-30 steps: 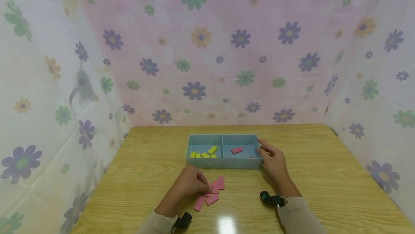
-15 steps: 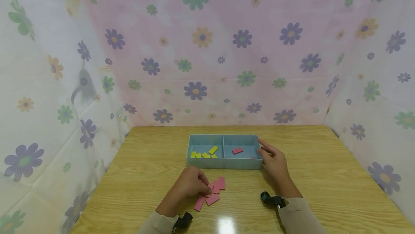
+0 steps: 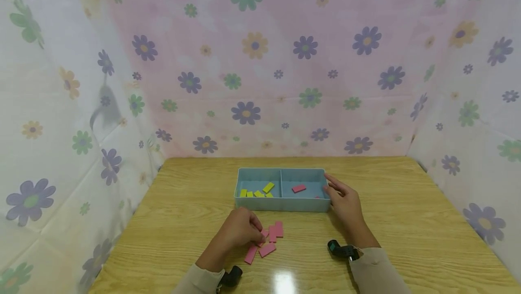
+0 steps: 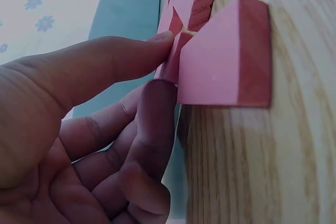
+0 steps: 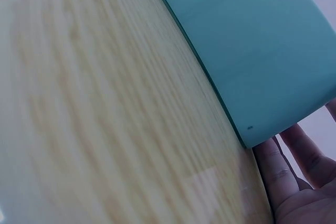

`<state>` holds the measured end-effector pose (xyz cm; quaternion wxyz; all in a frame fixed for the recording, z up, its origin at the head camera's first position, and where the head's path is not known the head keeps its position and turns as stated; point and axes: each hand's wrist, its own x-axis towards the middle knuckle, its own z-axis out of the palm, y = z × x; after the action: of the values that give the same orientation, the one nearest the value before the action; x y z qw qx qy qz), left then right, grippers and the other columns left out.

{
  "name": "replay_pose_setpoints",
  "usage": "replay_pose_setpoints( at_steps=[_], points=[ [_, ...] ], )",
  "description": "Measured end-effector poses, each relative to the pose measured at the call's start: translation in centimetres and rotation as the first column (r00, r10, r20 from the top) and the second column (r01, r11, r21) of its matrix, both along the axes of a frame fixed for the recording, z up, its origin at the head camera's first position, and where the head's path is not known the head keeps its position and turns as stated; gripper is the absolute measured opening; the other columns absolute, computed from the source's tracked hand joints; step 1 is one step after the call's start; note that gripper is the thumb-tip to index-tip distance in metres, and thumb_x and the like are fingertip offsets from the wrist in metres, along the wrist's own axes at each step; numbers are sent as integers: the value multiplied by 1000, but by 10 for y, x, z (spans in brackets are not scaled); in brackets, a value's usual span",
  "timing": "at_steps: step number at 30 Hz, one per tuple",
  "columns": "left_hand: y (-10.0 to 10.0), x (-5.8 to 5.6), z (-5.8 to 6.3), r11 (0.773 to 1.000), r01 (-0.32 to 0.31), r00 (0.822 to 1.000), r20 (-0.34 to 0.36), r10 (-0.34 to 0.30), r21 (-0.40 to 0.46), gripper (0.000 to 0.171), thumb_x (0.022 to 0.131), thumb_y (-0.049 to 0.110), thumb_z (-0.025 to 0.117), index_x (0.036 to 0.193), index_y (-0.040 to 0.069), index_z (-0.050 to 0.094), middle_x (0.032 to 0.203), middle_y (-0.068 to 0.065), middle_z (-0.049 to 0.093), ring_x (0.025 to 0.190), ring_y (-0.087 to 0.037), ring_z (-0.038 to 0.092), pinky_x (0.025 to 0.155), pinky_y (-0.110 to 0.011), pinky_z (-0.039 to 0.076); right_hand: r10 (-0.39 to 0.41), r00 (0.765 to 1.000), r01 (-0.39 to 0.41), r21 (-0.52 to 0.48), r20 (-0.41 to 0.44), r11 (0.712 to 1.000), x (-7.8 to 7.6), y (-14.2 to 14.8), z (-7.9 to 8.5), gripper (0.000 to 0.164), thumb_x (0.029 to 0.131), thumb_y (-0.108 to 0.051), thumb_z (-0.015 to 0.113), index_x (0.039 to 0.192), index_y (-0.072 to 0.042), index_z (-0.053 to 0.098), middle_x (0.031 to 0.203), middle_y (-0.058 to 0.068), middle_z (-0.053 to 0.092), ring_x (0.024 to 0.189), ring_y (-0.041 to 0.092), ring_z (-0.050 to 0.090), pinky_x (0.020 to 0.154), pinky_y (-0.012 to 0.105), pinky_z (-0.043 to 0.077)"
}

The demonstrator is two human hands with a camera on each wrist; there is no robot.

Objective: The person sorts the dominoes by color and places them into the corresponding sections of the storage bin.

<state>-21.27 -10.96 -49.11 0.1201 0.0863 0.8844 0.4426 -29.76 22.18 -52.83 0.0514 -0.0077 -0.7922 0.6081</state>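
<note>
My left hand [image 3: 239, 229] pinches a thin pink block [image 4: 176, 59] between thumb and index finger, low over the table. Loose pink blocks [image 3: 267, 249] lie around those fingertips, several of them flat and close together. In the left wrist view a larger-looking pink block [image 4: 212, 64] sits right beside the pinched one. Behind them stands a light blue two-compartment box [image 3: 282, 204]. Against its right end rests my right hand [image 3: 346, 206], fingers fairly straight and touching the end wall. The right wrist view shows those fingers at the box's lower corner.
Yellow blocks [image 3: 268, 187] lie in the box's left compartment. The right compartment holds a pink block [image 3: 299, 188] and a sliver of another behind the front wall. A divider [image 3: 281, 183] separates them. Flowered cloth [image 3: 268, 81] encloses the wooden table [image 3: 195, 185].
The pinched pink block looks slightly more tilted than before. Both hands and the box stay nearly in place; the head view shifts a little.
</note>
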Motion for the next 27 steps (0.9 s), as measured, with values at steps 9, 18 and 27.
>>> replay_pose_setpoints(
  at_steps=[9, 18, 27],
  points=[
    [-1, -2, 0, 1000, 11, 1000, 6, -11, 25, 13, 74, 7, 91, 78, 6, 79, 69, 2, 73, 60, -14, 71, 57, -29, 58, -9, 1000, 9, -15, 5, 1000, -1, 0, 1, 44, 103, -31, 64, 147, -32, 60, 150, 15, 55, 132, 32, 58, 86, 19, 57],
    [-3, -2, -2, 1000, -5, 1000, 25, 4, 31, 14, 73, 10, 93, 80, 8, 81, 72, 1, 74, 62, -14, 71, 59, -29, 57, -10, 1000, 10, 6, 9, 1000, -1, 0, -1, 44, 104, -35, 64, 147, -34, 59, 150, 14, 55, 133, 31, 58, 87, 19, 57],
    [-5, -5, -7, 1000, 1, 1000, 7, -1, 19, 11, 75, 14, 92, 78, 13, 82, 73, 4, 75, 62, -12, 72, 61, -28, 59, -5, 1000, 5, 6, 27, 1000, -1, 0, 0, 45, 104, -36, 63, 149, -37, 57, 153, 12, 53, 136, 29, 55, 88, 18, 55]
  ],
)
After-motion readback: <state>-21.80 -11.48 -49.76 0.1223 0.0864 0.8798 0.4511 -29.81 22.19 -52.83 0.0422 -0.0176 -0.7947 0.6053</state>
